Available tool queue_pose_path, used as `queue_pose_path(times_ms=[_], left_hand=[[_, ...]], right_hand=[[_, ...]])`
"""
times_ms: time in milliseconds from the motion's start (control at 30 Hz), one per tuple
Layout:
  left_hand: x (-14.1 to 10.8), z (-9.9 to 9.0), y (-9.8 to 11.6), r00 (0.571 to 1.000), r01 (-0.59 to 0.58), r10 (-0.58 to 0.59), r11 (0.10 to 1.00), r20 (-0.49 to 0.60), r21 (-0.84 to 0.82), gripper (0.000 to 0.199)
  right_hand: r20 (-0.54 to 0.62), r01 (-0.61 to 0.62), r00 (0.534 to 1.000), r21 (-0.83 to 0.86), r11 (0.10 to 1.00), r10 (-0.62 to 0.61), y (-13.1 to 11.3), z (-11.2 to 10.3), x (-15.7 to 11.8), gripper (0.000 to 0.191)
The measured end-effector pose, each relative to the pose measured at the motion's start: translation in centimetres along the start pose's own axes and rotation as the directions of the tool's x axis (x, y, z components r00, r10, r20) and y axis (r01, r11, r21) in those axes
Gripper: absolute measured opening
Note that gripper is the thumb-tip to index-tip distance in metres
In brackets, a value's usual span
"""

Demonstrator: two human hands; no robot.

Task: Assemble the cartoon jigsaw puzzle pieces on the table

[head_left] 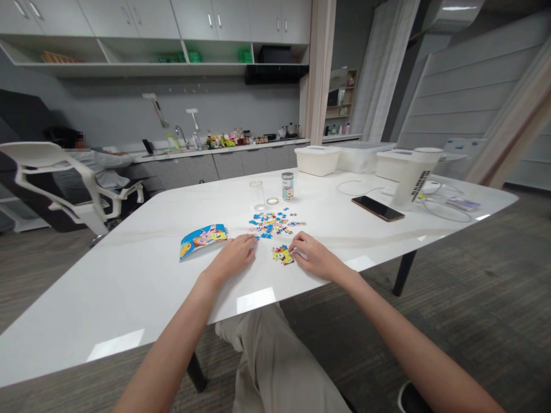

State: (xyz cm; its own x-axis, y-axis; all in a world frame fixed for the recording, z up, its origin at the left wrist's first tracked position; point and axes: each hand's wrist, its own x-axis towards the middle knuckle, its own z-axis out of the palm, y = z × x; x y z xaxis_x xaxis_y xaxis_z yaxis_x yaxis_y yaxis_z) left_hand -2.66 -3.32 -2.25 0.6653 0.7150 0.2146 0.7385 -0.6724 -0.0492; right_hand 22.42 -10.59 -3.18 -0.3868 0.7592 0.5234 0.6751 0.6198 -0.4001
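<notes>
A partly joined jigsaw puzzle (282, 255), showing a yellow cartoon face, lies flat on the white table near its front edge. My right hand (316, 255) is at its right side, thumb and fingers pinched on a puzzle piece mostly hidden by the fingertips. Resting on the table to the left, my left hand (236, 255) has its fingers loosely extended towards the loose puzzle pieces (271, 222). Those pieces, mostly blue, lie scattered just beyond both hands. A curved picture card (202, 241) with cartoon figures lies beside my left hand, its middle bowed upward.
Behind the pieces stand a clear jar (257, 195), a round lid (272, 201) and a cartoon-printed can (287, 187). Towards the right are a phone (377, 208), a white tumbler (415, 180), cables and plastic bins (317, 160). A person (99, 163) sits at the far left.
</notes>
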Motion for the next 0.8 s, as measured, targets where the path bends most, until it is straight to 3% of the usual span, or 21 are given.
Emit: queue_pose_path(times_ms=[233, 367, 533, 633, 800], left_hand=[[0.0, -0.3, 0.3, 0.999, -0.025, 0.026, 0.999, -0.04, 0.033, 0.03], [0.0, 0.0, 0.2, 0.999, -0.028, 0.028, 1.0, -0.027, 0.011, 0.034], [0.1, 0.6, -0.1, 1.0, 0.0, 0.0, 0.999, -0.001, 0.041, 0.041], [0.1, 0.4, 0.0, 1.0, 0.005, -0.004, 0.998, -0.013, 0.057, 0.042], [-0.1, 0.1, 0.3, 1.0, -0.001, 0.001, 0.999, -0.006, 0.036, 0.041]], right_hand=[[-0.026, -0.028, 0.999, -0.016, 0.999, 0.027, 0.4, 0.4, -0.2, 0.015], [-0.073, -0.189, 0.979, 0.005, 0.982, 0.189, 1.2, 0.6, 0.5, 0.015], [0.057, -0.285, 0.953, -0.152, 0.946, 0.296, 2.0, 0.6, 4.7, 0.02], [0.152, -0.348, 0.901, -0.31, 0.885, 0.407, 2.5, 0.9, 7.8, 0.022], [0.152, -0.389, 0.871, -0.366, 0.846, 0.466, 3.4, 1.7, 10.9, 0.02]])
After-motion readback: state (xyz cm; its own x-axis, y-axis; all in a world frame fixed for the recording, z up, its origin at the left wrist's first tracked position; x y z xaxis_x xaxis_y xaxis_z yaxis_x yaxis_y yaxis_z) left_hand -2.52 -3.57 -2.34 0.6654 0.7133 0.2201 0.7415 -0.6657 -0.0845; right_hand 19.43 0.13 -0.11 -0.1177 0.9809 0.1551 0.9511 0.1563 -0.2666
